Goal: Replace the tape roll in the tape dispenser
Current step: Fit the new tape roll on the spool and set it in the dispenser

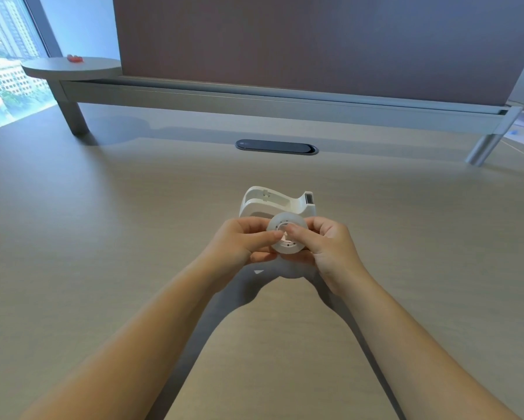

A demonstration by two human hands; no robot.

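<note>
Head view: wide pale wood-grain desk (103,237) with a dark oval cable hatch (276,147) set in it; behind that a grey raised shelf (254,101) on slanted legs under a mauve partition panel (315,40); a window (3,56) with city buildings at far left. White tape dispenser (277,201) stands on the desk just beyond the hands, its roll bay open and bare, cutter end to the right. Tape roll (287,236), translucent white with a pale core, held above the desk just in front of the dispenser; left hand (242,242) pinches its left edge, right hand (330,244) grips its right side with a fingertip at the core.
</note>
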